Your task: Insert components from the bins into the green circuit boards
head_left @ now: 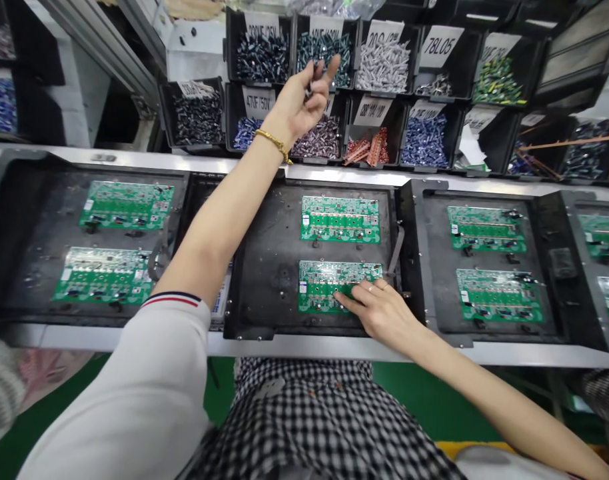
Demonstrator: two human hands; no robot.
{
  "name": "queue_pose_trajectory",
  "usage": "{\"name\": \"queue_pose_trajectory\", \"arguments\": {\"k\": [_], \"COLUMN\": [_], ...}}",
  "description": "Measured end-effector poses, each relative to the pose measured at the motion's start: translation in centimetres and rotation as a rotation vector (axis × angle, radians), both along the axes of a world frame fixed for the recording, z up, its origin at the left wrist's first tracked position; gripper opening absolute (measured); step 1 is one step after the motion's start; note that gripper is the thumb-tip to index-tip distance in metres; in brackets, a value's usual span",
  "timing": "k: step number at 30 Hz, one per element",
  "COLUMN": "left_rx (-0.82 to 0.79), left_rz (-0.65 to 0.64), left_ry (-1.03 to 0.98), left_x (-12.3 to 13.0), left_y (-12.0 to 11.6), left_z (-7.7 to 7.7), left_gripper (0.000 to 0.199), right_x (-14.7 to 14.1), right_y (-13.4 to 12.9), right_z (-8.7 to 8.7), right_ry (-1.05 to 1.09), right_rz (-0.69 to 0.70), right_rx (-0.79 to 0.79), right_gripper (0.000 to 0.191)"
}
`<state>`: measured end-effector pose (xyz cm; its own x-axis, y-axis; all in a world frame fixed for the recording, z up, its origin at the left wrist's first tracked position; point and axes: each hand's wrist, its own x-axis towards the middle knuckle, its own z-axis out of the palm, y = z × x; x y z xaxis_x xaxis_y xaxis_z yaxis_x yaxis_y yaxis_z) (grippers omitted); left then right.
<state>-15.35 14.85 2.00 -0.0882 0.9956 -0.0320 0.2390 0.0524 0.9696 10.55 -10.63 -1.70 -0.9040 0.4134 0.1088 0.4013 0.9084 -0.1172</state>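
Observation:
My left hand point(307, 100) is raised over the parts bins, palm turned up, with the fingers curled and the index finger partly extended. Something small and dark shows between its thumb and fingers, too small to name. Just behind it is a bin of dark teal capacitors point(324, 50). My right hand point(379, 307) rests on the right part of the lower green circuit board point(314, 283), fingers spread and one fingertip touching near the board's middle. No part can be seen in it. A second circuit board point(339, 219) lies above, in the same black tray point(264, 267).
Neighbouring trays hold more boards, such as a left board point(127, 203) and a right board point(487, 228). Bins behind hold white resistors point(383, 67), blue parts point(424, 140) and red-orange taped parts point(369, 148). A metal rail point(294, 345) runs along the front.

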Motion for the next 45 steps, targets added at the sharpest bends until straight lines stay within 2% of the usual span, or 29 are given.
{"name": "queue_pose_trajectory", "arguments": {"k": [1,3,5,6,8,10,12,15,18,21,26,28,31,35,40,45], "left_rx": [0.01,-0.033,-0.131,-0.182,-0.278,-0.413,-0.614,-0.717,-0.619,-0.521,-0.445,-0.494,-0.69,-0.878,-0.888,-0.869], "left_rz": [0.005,0.019,0.028,0.025,-0.006,-0.063,-0.098,-0.139,-0.13,-0.1,-0.132,-0.152,-0.126,-0.028,-0.158,-0.231], "left_ry": [-0.097,-0.434,-0.772,-0.858,-0.846,-0.813,-0.781,-0.814,-0.839,-0.789,-0.765,-0.809,-0.941,-0.962,-0.824,-0.727], "left_x": [0.3,1.1,2.2,2.9,4.2,5.4,6.5,8.0,9.4,10.7,14.0,15.1,15.6,14.1,13.2,13.8], "left_y": [-0.3,-1.3,-3.4,-5.1,-9.4,-14.6,-19.1,-23.0,-23.3,-22.6,-22.1,-21.8,-21.2,-21.3,-23.2,-23.8], "left_z": [0.5,1.5,2.1,2.1,1.7,0.8,-0.2,-1.2,-1.6,-1.7,-1.4,-1.1,-0.9,-1.2,-1.6,-2.2], "left_gripper": [0.043,0.042,0.036,0.032,0.026,0.022,0.019,0.028,0.037,0.042,0.045,0.043,0.037,0.032,0.024,0.036], "right_x": [-0.1,-0.2,-0.1,0.1,0.5,0.9,1.0,0.7,0.4,0.7,2.6,3.9,6.1,8.2,8.3,8.4], "right_y": [-0.1,-0.4,-0.3,-0.1,0.6,1.8,3.1,4.8,5.9,6.2,6.0,6.0,6.3,7.0,7.3,7.2], "right_z": [0.0,0.2,0.5,0.8,1.5,2.4,3.3,4.0,4.2,4.4,5.1,5.5,5.5,3.9,1.4,0.7], "right_ry": [-0.016,-0.054,-0.074,-0.064,0.041,0.249,0.46,0.592,0.573,0.529,0.483,0.434,0.296,0.041,-0.053,-0.012], "right_rz": [0.0,-0.001,-0.012,-0.027,-0.105,-0.269,-0.437,-0.508,-0.453,-0.426,-0.462,-0.461,-0.468,-0.41,-0.312,-0.272], "right_rx": [0.021,0.049,0.014,-0.038,-0.166,-0.281,-0.364,-0.514,-0.604,-0.589,-0.304,-0.199,-0.121,-0.187,-0.276,-0.248], "right_gripper": [0.033,0.031,0.032,0.033,0.034,0.032,0.027,0.022,0.021,0.017,0.006,0.007,0.011,0.014,0.016,0.013]}}
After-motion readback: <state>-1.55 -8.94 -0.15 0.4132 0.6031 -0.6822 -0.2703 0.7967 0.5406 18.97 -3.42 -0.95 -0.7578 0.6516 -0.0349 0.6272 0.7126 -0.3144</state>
